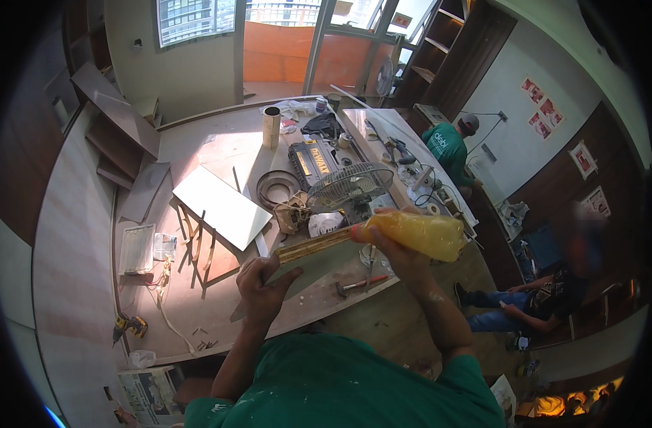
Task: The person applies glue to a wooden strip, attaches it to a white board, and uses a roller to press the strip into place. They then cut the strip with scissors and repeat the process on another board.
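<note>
While one yellow-and-black cordless drill [129, 327] is seen at far left, one flat white rectangular panel [222, 207] is laid on the brown table [222, 314]. One board with a layered wooden edge [315, 247] is gripped by the left hand [261, 289], thumb spread. One red-handled hammer [365, 282] is seen beside it. One tilted, translucent yellow bottle [433, 235] is clasped by the right hand [401, 255], its red tip near the board's right end. Two other people [446, 151] are seen rightward.

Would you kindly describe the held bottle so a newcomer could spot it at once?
Find the large worktable, then its near side, where the person's right hand holds the bottle sideways, reddish tip pointing left. Its plump yellow body sets it apart from the flat board in the left hand.
</note>
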